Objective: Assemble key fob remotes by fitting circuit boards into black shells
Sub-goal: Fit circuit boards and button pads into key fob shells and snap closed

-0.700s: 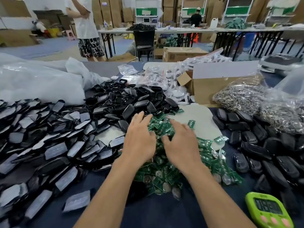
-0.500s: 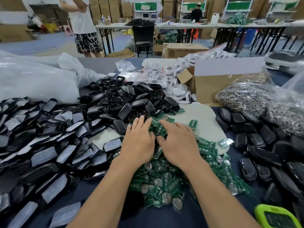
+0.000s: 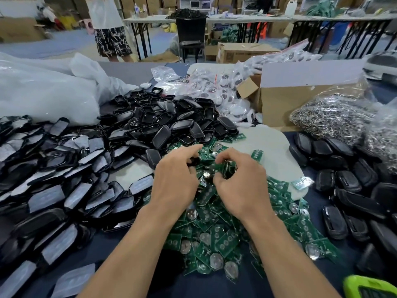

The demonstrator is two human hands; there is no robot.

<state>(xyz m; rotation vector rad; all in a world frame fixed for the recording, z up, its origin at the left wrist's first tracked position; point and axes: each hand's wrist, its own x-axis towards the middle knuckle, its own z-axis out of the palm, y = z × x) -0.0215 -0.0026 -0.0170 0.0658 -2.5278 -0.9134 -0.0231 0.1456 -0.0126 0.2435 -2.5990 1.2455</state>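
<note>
Both hands lay flat on the pile of green circuit boards [image 3: 214, 233] a moment ago; now they curl over its far edge. My right hand [image 3: 240, 190] pinches a circuit board [image 3: 221, 168], while my left hand [image 3: 176, 183] curls over something dark [image 3: 193, 162], grip unclear. Black shells [image 3: 167, 123] heap just beyond my hands.

Both hands were flat, palms down on the circuit board pile [image 3: 214, 233], fingers straight. Now the left hand [image 3: 176, 181] and right hand [image 3: 240, 186] have risen off it with fingers curled. The right hand now pinches a few boards between thumb and fingers. Can't tell whether the left hand holds anything.
</note>
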